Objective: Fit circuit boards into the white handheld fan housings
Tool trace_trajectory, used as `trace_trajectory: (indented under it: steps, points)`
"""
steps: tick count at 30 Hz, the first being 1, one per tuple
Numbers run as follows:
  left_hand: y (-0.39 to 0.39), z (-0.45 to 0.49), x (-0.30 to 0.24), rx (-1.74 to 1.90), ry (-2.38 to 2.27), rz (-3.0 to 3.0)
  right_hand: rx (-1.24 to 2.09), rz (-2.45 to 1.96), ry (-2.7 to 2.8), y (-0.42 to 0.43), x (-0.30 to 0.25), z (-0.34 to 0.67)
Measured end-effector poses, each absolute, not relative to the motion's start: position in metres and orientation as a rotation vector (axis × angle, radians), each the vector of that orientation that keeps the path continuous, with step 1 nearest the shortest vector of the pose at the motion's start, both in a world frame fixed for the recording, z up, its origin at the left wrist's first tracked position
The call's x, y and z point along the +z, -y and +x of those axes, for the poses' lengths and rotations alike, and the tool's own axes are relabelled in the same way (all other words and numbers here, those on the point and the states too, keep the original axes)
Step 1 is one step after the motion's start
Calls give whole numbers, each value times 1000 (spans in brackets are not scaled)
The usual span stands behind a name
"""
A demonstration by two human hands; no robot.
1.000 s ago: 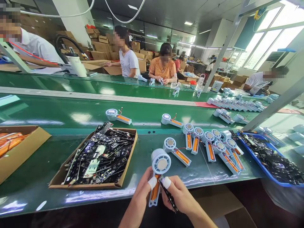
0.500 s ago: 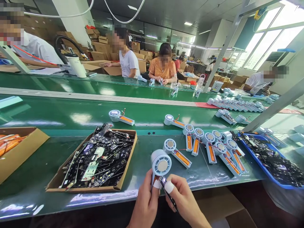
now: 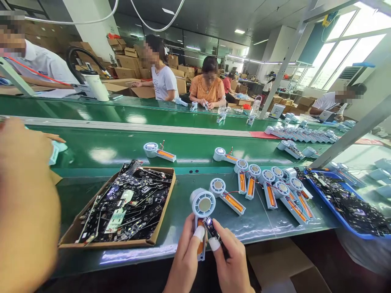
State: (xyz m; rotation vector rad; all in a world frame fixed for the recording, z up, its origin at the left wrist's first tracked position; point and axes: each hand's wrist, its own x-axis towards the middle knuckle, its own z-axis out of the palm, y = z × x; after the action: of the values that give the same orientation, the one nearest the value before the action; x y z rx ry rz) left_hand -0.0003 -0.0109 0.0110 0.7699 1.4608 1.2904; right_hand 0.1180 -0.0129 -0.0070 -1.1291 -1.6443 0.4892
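Observation:
My left hand [image 3: 185, 260] grips the handle of a pale blue handheld fan half-shell [image 3: 201, 205] with a round grille head and an orange battery in the handle. My right hand [image 3: 230, 262] pinches a narrow black circuit board [image 3: 211, 230] against that handle. Both thumbs wear white finger cots. The hands are held just over the near edge of the green bench [image 3: 171, 228].
A cardboard tray of black circuit boards [image 3: 126, 203] lies to the left. Several more fan shells [image 3: 269, 185] lie to the right, beside a blue tray of boards [image 3: 348, 203]. Another person's blurred arm [image 3: 26, 211] fills the left foreground. Other workers sit across the conveyor [image 3: 122, 142].
A nearby person's arm has come into the left foreground, covering the box of orange batteries. My hands have shifted slightly with the fan and board. The two fans on the belt have drifted right.

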Motion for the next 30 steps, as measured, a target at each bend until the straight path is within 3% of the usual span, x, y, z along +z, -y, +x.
trace_trajectory:
  steps: [5, 13, 19, 25, 30]
  points:
    - [11, 4, 4, 1304, -1480, 751, 356, -1091, 1664, 10, 0, 105]
    - [-2, -12, 12, 1349, -1463, 773, 444, -1072, 1637, 17, -11, 108]
    - [-4, -6, 24, 1362, -1455, 891, 256, -1047, 1673, 17, -9, 106]
    - [-2, -7, 2, 1271, -1381, 605, 189, -1062, 1675, 11, -2, 101]
    - [3, -5, -18, 1294, -1367, 704, 148, -1122, 1720, 8, -5, 95]
